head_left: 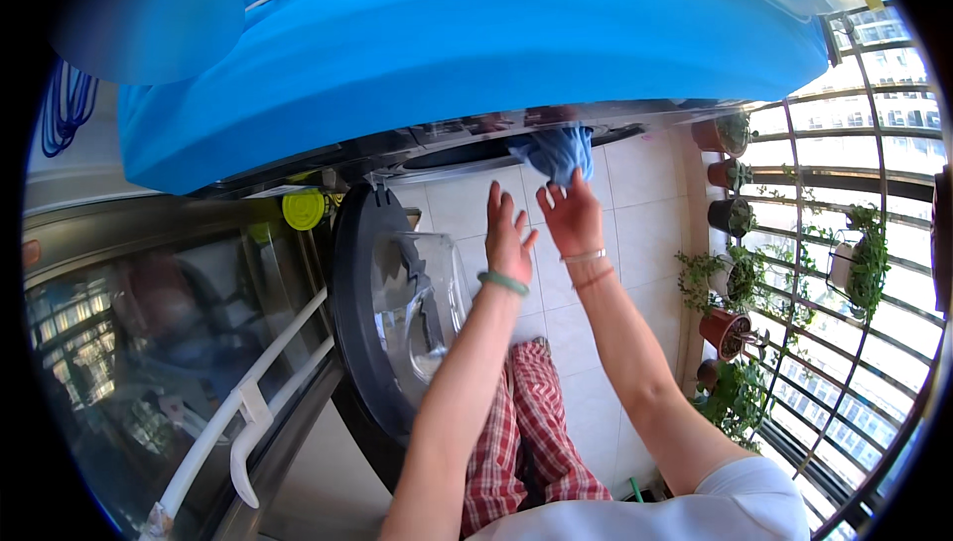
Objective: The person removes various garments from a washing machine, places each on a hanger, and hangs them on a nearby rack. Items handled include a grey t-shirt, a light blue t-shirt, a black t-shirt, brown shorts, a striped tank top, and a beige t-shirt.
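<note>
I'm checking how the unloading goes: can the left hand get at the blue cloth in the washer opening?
Probably yes. The left hand is open just below the blue cloth, nothing lies between them, and the right hand already touches it.

Balcony, white tile floor (pixel 635 223). Curved metal railing (pixel 844 273) right, potted plants (pixel 730 288) along it, strong daylight. Steel cabinet (pixel 149 342) with white handle (pixel 248 402) left.
</note>
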Tool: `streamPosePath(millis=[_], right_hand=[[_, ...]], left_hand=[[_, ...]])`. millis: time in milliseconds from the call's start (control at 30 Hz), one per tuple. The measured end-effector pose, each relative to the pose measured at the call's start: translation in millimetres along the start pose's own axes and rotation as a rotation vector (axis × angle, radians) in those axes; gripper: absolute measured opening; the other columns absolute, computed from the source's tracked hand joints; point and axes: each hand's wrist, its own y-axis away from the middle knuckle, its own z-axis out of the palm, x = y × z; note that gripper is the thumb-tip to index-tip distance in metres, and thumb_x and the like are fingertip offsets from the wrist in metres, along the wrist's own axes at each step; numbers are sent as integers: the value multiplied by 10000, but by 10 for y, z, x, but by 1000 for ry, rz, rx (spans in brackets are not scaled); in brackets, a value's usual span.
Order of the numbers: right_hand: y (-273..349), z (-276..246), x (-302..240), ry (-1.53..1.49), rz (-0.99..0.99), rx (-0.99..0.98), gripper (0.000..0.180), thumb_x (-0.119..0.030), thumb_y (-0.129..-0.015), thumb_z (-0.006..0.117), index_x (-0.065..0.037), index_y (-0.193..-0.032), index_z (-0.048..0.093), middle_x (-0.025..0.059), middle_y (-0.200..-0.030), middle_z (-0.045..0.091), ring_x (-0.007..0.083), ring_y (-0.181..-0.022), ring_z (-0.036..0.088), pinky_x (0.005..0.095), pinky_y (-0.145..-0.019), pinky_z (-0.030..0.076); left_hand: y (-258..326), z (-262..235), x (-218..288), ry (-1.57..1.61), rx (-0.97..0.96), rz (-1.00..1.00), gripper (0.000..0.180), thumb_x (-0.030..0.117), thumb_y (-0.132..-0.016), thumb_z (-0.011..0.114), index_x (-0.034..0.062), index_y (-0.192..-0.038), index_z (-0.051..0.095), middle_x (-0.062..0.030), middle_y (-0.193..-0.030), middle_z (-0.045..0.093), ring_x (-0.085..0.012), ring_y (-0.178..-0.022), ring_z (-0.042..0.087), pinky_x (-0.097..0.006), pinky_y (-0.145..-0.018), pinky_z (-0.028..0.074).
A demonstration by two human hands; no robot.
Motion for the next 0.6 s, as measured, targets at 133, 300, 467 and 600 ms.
streamPosePath(millis=[133,300,467,600], right_hand=[[1141,191,-154,-87,68,-132,255,-244,-971,526,-97,-1180,540,39,-1135,617,206,-946,575,451,-919,422],[1987,-19,-566,321,217,-284,354,-274,-942,565,-14,-1182,576,60,-1070,640,185,-960,592,373,-897,444],[2501,-379,-954,837,336,-137,434,-431,-983,510,-17,-1055,618,29,-919,625,119,-847,588,293,-792,491],[2662,-49,-1198,793,102,155,341,-358,-974,551,-29,-1025,622,12,-906,625,92,-824,581,270,-766,497]], left_hand=[[-659,-77,363,-13,-73,-23,741,586,-914,528,171,-1483,297,-64,-1528,296,-291,-1334,376,-511,-1046,359],[-314,157,165,198,-533,-307,516,459,-964,527,56,-1286,556,-97,-1195,643,-214,-1105,613,-383,-1000,469],[694,38,-74,-30,-436,-244,495,411,-971,547,18,-1271,545,-64,-1146,632,-138,-995,619,-275,-856,515],[1817,198,-50,-199,-319,-125,530,417,-979,538,-10,-1294,527,-55,-1177,608,-135,-1007,597,-271,-876,482]])
